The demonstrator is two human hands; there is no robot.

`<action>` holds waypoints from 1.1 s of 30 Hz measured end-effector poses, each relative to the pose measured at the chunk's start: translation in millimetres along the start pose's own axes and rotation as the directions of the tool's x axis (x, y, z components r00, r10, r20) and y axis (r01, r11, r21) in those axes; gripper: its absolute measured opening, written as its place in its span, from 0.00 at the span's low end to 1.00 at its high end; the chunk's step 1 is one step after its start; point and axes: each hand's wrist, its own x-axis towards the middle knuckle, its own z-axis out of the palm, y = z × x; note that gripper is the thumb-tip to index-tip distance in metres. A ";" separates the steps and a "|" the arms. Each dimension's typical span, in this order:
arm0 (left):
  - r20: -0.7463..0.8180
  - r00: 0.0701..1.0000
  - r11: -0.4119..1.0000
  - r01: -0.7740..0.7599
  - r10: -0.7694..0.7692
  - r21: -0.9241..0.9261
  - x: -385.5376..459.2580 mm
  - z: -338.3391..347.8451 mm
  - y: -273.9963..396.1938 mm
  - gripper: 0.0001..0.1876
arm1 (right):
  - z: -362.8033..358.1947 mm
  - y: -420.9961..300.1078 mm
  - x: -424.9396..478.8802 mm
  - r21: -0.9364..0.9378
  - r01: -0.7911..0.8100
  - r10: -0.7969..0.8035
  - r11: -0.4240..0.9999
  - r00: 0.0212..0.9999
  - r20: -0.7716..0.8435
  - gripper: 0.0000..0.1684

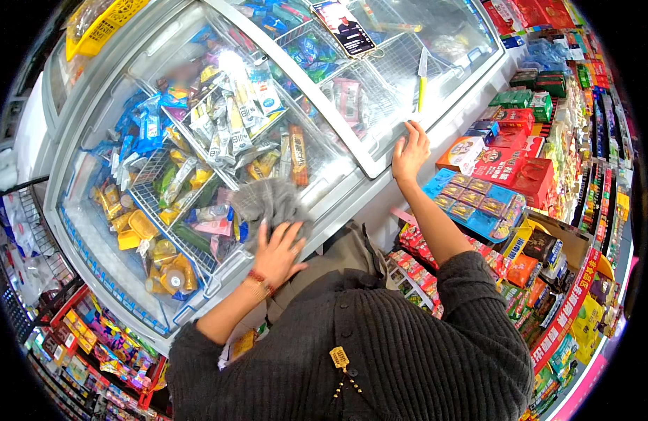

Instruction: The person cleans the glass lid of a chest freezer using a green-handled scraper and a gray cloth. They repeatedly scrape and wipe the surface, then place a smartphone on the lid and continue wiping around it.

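Note:
A chest freezer with sliding glass lids (pixel 324 94) stands before me, wrapped ice creams (pixel 234 116) in its wire baskets (pixel 150 194). My left hand (pixel 279 250), with a red bead bracelet at the wrist, presses on a grey cloth (pixel 271 208) on the freezer's glass near the front edge; the fingers are spread over it. My right hand (pixel 412 152) rests with bent fingers on the freezer's front rim, beside the corner of the lid frame. A knife with a yellow-green handle (pixel 422 87) lies on the glass beyond it. Farther back a phone (pixel 347 31) lies on the glass, its screen lit.
Shelves of packaged snacks (pixel 560 126) run along the right, with red boxes (pixel 505 166) and a blue tray of small packs (pixel 471 202) close to my right arm. More snack racks (pixel 105 347) stand at lower left. A yellow basket (pixel 95 34) is at upper left.

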 end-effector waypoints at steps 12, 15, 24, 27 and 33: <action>0.065 0.994 0.995 -0.096 0.093 0.041 14.7 -1.4 -7.7 0.35 | -2.9 -0.3 -2.5 0.046 -0.019 0.018 0.999 1.000 0.023 0.22; -0.036 0.989 0.990 -0.141 0.141 0.007 52.7 5.2 -1.6 0.35 | -2.9 -0.8 0.1 0.056 -0.028 0.028 0.998 0.999 0.016 0.22; -0.261 0.963 0.997 -0.074 0.068 -0.014 156.7 22.6 42.7 0.34 | -3.3 -2.1 -1.0 0.032 -0.034 0.033 0.999 0.999 0.037 0.23; -0.282 0.958 0.998 -0.054 0.049 -0.011 159.9 26.1 45.0 0.32 | -4.0 0.0 -1.3 0.034 -0.038 0.037 0.999 0.999 0.040 0.23; -0.276 0.959 0.994 -0.081 0.056 -0.078 131.9 21.4 33.8 0.29 | 0.3 -2.3 -0.6 0.010 -0.014 0.013 1.000 1.000 0.025 0.23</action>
